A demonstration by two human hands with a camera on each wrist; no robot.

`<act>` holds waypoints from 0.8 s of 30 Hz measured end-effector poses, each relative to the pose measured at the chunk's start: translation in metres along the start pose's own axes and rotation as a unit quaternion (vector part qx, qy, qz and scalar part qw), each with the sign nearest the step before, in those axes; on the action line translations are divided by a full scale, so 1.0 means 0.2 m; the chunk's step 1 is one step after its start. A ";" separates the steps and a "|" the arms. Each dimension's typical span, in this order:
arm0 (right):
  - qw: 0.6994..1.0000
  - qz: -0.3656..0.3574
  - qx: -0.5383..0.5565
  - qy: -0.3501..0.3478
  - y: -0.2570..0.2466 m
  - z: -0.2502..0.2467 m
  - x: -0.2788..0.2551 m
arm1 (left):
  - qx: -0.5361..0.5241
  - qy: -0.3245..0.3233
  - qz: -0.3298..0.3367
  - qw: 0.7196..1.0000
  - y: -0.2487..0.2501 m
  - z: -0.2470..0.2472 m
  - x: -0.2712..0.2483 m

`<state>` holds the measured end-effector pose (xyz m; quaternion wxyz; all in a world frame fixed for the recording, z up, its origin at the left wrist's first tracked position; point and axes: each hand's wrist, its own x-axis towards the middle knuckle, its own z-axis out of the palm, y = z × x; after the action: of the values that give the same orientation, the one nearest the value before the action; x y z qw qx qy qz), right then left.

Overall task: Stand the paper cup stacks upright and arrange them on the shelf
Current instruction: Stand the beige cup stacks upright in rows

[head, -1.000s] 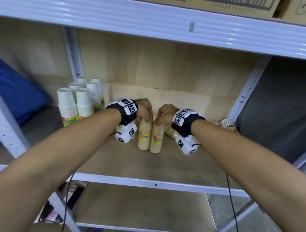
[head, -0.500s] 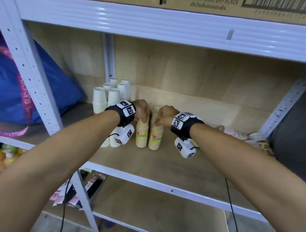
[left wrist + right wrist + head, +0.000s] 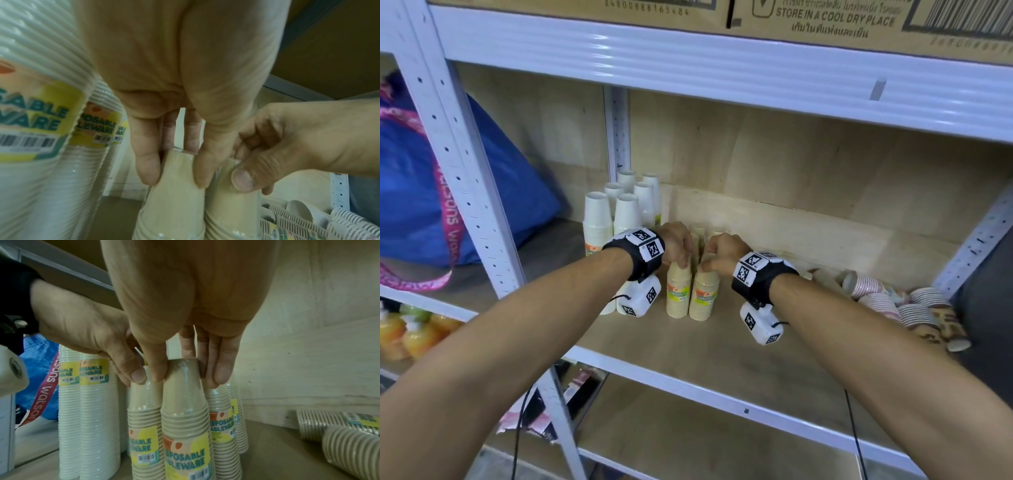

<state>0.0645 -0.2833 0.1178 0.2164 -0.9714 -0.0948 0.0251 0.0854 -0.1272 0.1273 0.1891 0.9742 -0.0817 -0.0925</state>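
Note:
Two tan paper cup stacks stand upright side by side mid-shelf, the left tan stack and the right tan stack. My left hand grips the top of the left stack from above. In the same way, my right hand grips the top of the right one. More tan stacks stand just behind. White cup stacks stand upright at the back left. Striped cup stacks lie on their sides at the right.
The wooden shelf board has bare room in front of the stacks. A white metal post rises at the left, with a blue bag beyond it. Cardboard boxes sit on the shelf above. Orange bottles show at the lower left.
The view has swung leftward. Both hands stay on the tops of the two tan stacks, which now look nearer to the white stacks.

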 end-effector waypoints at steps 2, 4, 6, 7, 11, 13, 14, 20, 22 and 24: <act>1.000 -0.001 0.004 0.004 0.00 0.00 0.01 | 0.007 0.002 0.006 1.000 0.01 0.00 0.00; 1.000 -0.005 0.003 0.000 0.00 0.00 0.01 | 0.008 0.004 0.009 1.000 0.01 -0.01 0.00; 1.000 -0.011 -0.003 -0.006 0.02 0.00 0.02 | 0.009 0.008 0.013 1.000 0.02 -0.02 0.00; 1.000 -0.011 -0.004 -0.010 0.02 -0.01 0.02 | 0.008 0.011 0.014 1.000 0.02 -0.03 0.00; 0.999 -0.013 -0.019 -0.027 0.08 -0.05 0.04 | 0.009 0.024 0.020 0.999 0.05 -0.09 0.01; 0.999 -0.012 -0.039 -0.018 0.13 -0.08 0.04 | 0.011 0.031 0.033 0.999 0.08 -0.13 0.02; 0.999 -0.008 -0.047 -0.012 0.16 -0.11 0.05 | 0.011 0.035 0.041 0.999 0.10 -0.14 0.03; 0.996 0.048 -0.078 0.021 0.37 -0.28 0.04 | -0.005 0.037 0.063 0.997 0.25 -0.19 0.11; 0.994 0.066 -0.087 0.030 0.45 -0.33 0.01 | -0.011 0.037 0.078 0.996 0.32 -0.19 0.14; 0.991 0.084 -0.097 0.035 0.53 -0.36 -0.01 | -0.002 0.035 0.103 0.994 0.39 -0.17 0.16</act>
<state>0.0882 -0.4084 0.1381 0.1214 -0.9926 -0.0073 -0.0004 0.1148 -0.1930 0.1834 0.2027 0.9628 -0.1747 -0.0385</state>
